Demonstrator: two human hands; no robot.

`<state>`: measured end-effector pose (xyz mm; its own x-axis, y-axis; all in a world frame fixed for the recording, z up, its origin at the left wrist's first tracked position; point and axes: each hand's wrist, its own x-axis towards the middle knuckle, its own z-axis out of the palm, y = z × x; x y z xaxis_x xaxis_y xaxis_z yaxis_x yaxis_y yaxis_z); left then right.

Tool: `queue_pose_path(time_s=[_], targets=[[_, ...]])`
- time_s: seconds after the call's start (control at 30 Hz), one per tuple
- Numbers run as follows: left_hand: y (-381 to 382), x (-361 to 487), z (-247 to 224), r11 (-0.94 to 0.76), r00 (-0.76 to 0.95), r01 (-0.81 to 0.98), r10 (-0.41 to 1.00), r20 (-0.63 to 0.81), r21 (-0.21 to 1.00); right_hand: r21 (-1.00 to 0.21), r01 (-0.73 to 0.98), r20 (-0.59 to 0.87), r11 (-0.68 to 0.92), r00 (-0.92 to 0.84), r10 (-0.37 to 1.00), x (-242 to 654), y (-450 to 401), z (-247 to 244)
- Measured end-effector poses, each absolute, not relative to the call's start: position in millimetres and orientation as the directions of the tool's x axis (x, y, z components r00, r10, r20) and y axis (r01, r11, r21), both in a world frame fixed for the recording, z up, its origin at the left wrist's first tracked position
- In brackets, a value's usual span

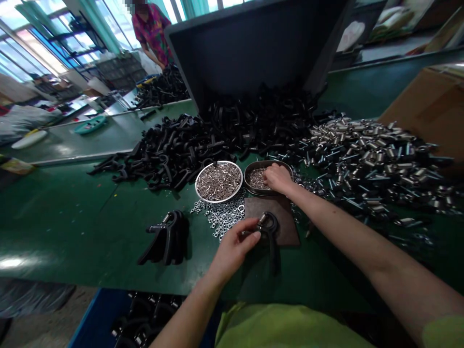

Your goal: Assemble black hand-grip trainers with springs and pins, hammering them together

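My left hand (237,241) pinches the metal-fitted top of a black curved handle part (273,241), which lies partly over a brown square plate (286,224). Beyond the plate my right hand (278,178) reaches into a dark oval tin (268,192) of tiny metal pieces; its fingertips are down among them, and what they hold is hidden. Left of the tin is a white-rimmed round dish (219,181) full of small metal pins. Loose nuts (224,220) are spread in front of the dish. Several assembled black handles (168,239) stand together at the left.
Behind are heaps of black parts (170,150) and a tipped grey crate (250,48). Metal cylinders and bolts (377,164) pile at the right by a cardboard box (427,106). A blue bin (94,319) sits below the table edge. Another person (154,31) stands far back.
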<state>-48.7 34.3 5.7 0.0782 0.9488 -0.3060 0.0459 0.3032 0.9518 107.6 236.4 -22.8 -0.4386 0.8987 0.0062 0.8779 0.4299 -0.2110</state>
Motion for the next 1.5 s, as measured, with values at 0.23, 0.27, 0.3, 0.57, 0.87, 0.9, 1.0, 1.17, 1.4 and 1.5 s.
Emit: queue_pose_path(time_s=[0.23,0.27,0.3,0.57,0.87,0.9,1.0,1.17,1.4,1.5], targets=[[150.3,-38.6,-5.9,-0.195,0.159,0.787,0.981,0.112,0.585,-0.335,0.894,0.087,0.298,-0.285,0.954,122.9,232.2,-26.6],[166.9,-33.2,-8.3,-0.223,0.202,0.86,0.975,0.095,0.46,-0.363,0.889,0.097,0.278,-0.26,0.961,124.5,231.4,-26.1],[182.2,-27.7,-10.9,-0.242,0.237,0.906,0.97,0.056,0.347,-0.392,0.882,0.106,0.262,-0.239,0.965,126.1,230.3,-25.2],[234.6,-5.0,-28.4,-0.202,0.223,0.949,0.973,-0.064,0.24,-0.628,0.743,0.136,0.232,-0.189,0.973,145.8,213.3,-14.7],[223.1,-19.7,-29.3,-0.165,0.161,0.905,0.986,0.042,0.392,-0.896,0.425,-0.076,0.127,-0.428,0.9,148.9,162.6,-27.3],[221.7,-21.2,-28.9,-0.159,0.153,0.896,0.987,0.047,0.414,-0.891,0.432,-0.079,0.141,-0.452,0.888,147.0,156.9,-30.2],[216.8,-25.0,-25.8,-0.138,0.123,0.874,0.99,0.063,0.466,-0.87,0.449,-0.056,0.202,-0.498,0.866,141.7,145.9,-38.4],[207.2,-31.2,-19.2,-0.076,0.031,0.725,0.996,0.078,0.684,-0.802,0.5,0.008,0.326,-0.538,0.843,138.6,143.7,-44.9],[172.6,-47.5,-23.0,0.017,-0.013,0.314,1.0,-0.013,0.949,-0.719,0.556,0.027,0.416,-0.576,0.817,136.5,144.4,-39.9],[146.4,-57.1,-25.9,0.052,-0.018,0.201,0.999,-0.05,0.978,-0.678,0.566,0.044,0.469,-0.606,0.795,135.2,144.6,-37.3]])
